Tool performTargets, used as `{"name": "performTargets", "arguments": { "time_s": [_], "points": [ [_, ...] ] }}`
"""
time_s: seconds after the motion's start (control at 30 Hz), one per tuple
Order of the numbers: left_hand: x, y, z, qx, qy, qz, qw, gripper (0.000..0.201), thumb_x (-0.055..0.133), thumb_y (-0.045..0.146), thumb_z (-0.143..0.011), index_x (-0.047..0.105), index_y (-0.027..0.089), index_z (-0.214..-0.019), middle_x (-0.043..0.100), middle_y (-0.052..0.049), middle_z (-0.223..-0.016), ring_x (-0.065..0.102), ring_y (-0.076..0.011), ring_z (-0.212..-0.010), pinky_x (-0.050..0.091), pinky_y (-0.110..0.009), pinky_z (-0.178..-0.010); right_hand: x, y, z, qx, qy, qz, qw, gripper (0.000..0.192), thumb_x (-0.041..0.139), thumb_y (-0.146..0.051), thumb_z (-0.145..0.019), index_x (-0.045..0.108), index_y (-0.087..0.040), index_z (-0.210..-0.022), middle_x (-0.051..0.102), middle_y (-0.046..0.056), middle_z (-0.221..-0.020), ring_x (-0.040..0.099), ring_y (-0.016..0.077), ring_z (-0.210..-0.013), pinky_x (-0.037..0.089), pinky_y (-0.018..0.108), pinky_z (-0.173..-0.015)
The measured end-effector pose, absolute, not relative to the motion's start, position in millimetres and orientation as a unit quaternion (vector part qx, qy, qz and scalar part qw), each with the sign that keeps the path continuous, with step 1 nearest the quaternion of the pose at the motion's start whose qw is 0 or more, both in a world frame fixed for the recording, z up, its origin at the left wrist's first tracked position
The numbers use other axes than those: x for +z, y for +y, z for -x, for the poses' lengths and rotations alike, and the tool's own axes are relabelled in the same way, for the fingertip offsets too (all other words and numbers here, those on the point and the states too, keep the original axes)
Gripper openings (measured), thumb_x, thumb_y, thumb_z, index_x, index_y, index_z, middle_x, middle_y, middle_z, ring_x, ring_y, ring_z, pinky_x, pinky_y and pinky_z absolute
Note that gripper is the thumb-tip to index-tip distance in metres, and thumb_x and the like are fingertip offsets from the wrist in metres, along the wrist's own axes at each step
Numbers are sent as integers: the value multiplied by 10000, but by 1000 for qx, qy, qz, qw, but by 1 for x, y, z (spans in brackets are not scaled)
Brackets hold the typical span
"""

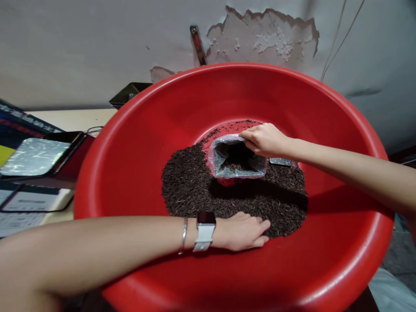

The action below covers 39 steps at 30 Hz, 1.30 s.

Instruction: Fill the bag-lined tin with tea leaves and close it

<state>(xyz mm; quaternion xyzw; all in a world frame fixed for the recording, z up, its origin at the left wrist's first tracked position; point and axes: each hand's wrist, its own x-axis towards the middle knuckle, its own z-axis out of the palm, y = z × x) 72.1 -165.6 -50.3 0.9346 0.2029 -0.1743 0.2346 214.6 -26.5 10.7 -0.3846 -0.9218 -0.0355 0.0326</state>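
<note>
A big red plastic basin (130, 173) fills the view, with a heap of dark loose tea leaves (191, 182) spread over its bottom. A clear plastic bag (238, 173) stands open in the middle of the heap, some leaves inside. My right hand (264, 139) pinches the bag's far rim and holds it open. My left hand (245, 231), with a white watch and a thin bracelet on the wrist, lies flat with fingers together at the near edge of the leaves. A small silvery object (281, 162) lies on the leaves just right of the bag.
A grey wall with peeling paint (260, 39) rises behind the basin. To the left are a scale with a shiny metal platform (32, 157) and a printed sheet (29, 203) on a table. A dark metal bracket (128, 93) sits behind the basin's rim.
</note>
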Motion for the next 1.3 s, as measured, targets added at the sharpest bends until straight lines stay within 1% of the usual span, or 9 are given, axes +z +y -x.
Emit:
{"name": "performTargets", "arguments": {
  "time_s": [0.2,0.4,0.5,0.63,0.77,0.9,0.97,1.13,1.3],
  "points": [
    [-12,-137,-75,-45,306,-949,-63,214,399,145,-968,552,132,-1117,628,-125,-1011,627,-232,-863,455,-288,-579,11,-28,-213,-39,-921,386,24,293,383,-196,-900,657,-120,-974,690,123,-938,495,166,-713,199,317,-602],
    [6,-123,-71,-78,364,-914,-162,320,440,334,-988,625,83,-1063,623,-174,-1101,575,-309,-1021,458,-410,-808,12,-28,-212,-40,-922,384,20,306,377,-197,-896,659,-113,-983,688,132,-936,501,173,-706,198,319,-600],
    [-7,-134,-75,-23,223,-966,-130,298,409,276,-996,633,104,-1092,633,-145,-1112,568,-256,-1015,438,-365,-824,12,-30,-213,-39,-924,379,17,305,378,-202,-903,655,-113,-995,683,134,-916,500,174,-698,197,319,-602],
    [-35,-152,-74,4,104,-994,-18,349,457,285,-977,559,151,-1283,520,-136,-1400,497,-266,-1226,390,-411,-1027,12,-31,-213,-38,-925,378,15,303,372,-200,-913,651,-115,-997,677,130,-900,488,166,-681,194,319,-606],
    [-61,-162,-67,-158,216,-944,192,662,524,490,-926,334,205,-1493,252,-204,-1576,257,-432,-1423,379,-668,-997,11,-29,-214,-37,-924,380,11,299,376,-206,-921,650,-116,-1002,676,126,-918,478,153,-678,195,316,-610],
    [-63,-165,-68,-252,362,-855,272,857,501,543,-921,105,114,-1548,68,-254,-1595,89,-448,-1461,312,-738,-1002,9,-27,-214,-42,-929,367,22,298,374,-200,-922,650,-111,-991,677,124,-911,477,150,-683,194,316,-610],
    [-55,-165,-71,-267,377,-843,276,834,523,506,-919,132,119,-1547,111,-254,-1594,137,-462,-1448,360,-709,-991,10,-27,-214,-45,-930,363,21,305,371,-200,-921,652,-106,-994,678,123,-906,475,148,-681,193,315,-608],
    [-40,-165,-75,-267,378,-845,266,519,544,335,-912,478,85,-1362,411,-280,-1442,410,-432,-1329,503,-561,-915,11,-29,-213,-48,-927,372,5,319,367,-205,-926,655,-105,-1020,681,126,-937,485,157,-706,191,314,-605],
    [-42,-167,-73,-291,324,-845,311,441,489,321,-938,506,103,-1321,545,-228,-1316,564,-365,-1200,511,-455,-928,8,-26,-215,-51,-929,365,25,286,389,-212,-911,649,-109,-973,676,117,-907,479,153,-701,187,312,-604]
  ]
}}
